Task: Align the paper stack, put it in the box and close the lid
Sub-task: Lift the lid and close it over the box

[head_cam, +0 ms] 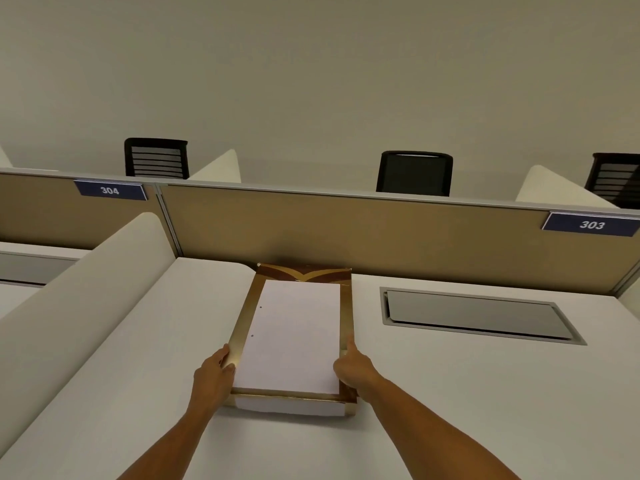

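A gold and brown box [238,329] lies lengthwise on the white desk, with its far end against the partition. Its brown lid flap [304,271] with a gold pattern shows at the far end, open. The white paper stack [292,334] lies flat within the box's gold walls, its edges squared, with two small dots near its left edge. My left hand [214,372] grips the stack's near left edge at the box wall. My right hand [353,370] holds the near right edge, with the thumb stretched along the right wall.
A tan partition [381,233] with signs 304 and 303 runs behind the box. A grey cable hatch [478,315] is set into the desk to the right. A curved white divider [86,289] rises on the left. Black chairs stand beyond the partition.
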Available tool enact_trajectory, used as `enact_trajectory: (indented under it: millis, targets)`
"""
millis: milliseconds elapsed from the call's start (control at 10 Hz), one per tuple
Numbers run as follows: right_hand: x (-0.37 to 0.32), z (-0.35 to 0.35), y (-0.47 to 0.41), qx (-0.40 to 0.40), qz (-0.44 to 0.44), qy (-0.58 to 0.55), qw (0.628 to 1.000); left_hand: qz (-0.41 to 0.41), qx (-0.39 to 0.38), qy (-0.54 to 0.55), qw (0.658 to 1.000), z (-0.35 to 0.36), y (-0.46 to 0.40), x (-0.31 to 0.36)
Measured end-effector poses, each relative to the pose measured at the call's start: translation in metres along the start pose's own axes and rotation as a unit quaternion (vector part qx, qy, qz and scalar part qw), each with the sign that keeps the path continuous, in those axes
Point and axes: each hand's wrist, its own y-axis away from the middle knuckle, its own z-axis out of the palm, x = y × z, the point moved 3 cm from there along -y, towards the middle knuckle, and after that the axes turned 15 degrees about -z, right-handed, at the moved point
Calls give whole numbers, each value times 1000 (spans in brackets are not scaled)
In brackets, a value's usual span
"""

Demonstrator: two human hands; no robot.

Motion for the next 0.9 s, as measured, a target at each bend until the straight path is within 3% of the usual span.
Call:
enact_trajectory:
  millis: [300, 600, 900]
  targets:
    - [-1, -1, -4, -32, 9, -23, 999, -3, -3, -22, 1000, -2, 4, 4]
    - [6, -11, 28, -38, -9, -48, 998, -20, 32, -149, 988, -12, 15, 8]
    - [28, -43, 55, 1, -16, -105, 994, 46, -28, -189, 980, -7, 61, 78]
